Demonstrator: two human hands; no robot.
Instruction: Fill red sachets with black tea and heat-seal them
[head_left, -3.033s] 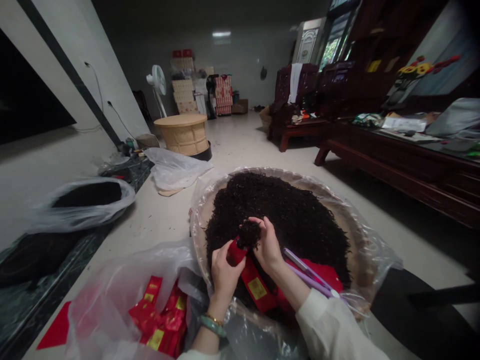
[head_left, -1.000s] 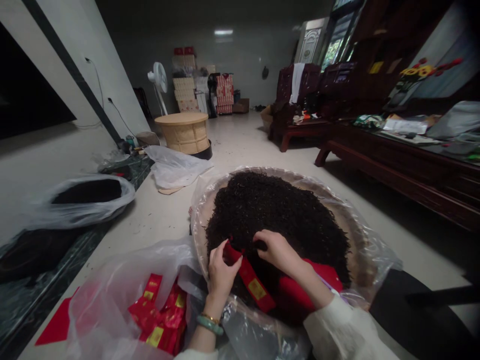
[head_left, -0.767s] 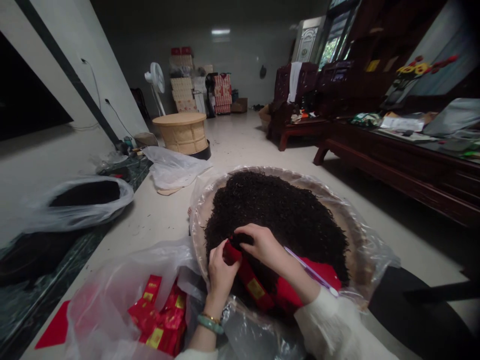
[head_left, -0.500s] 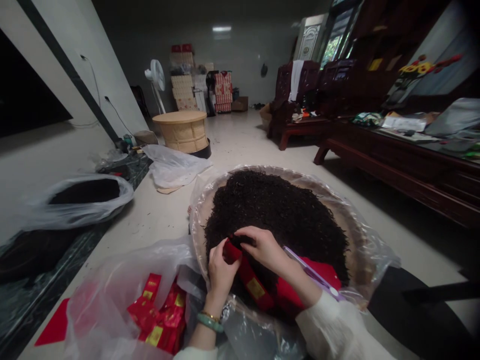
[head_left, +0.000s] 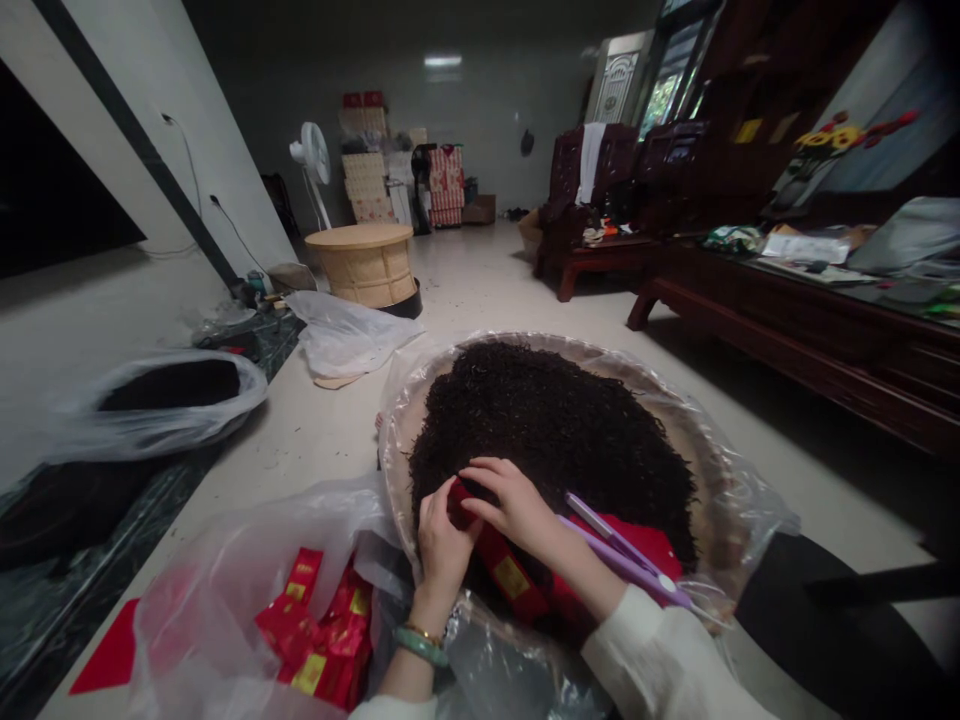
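Observation:
My left hand (head_left: 444, 540) is closed round the upper part of a small red packet (head_left: 510, 580) with a gold label, its mouth facing up. The fingers and thumb of my right hand (head_left: 511, 508) curve over that mouth and grip its rim; what lies inside is hidden. Both hands are over the near edge of a wide round basket (head_left: 720, 450) lined with clear plastic. A big heap of dark, dry tea leaves (head_left: 547, 430) fills the basket. Below my right forearm, a purple tong-like tool (head_left: 630, 560) rests on red packaging (head_left: 652, 537).
Several red packets (head_left: 322, 630) lie in a clear plastic bag (head_left: 202, 590) at the lower left. Another bag (head_left: 165, 420) of dark material stands by the wall. A black stool (head_left: 840, 610) is close on the right, a wooden table (head_left: 787, 340) beyond it.
My right hand, which pinched dark tea leaves at the packet's mouth, has shifted slightly left onto the rim. No leaves show in its fingers now. The purple tool is more exposed.

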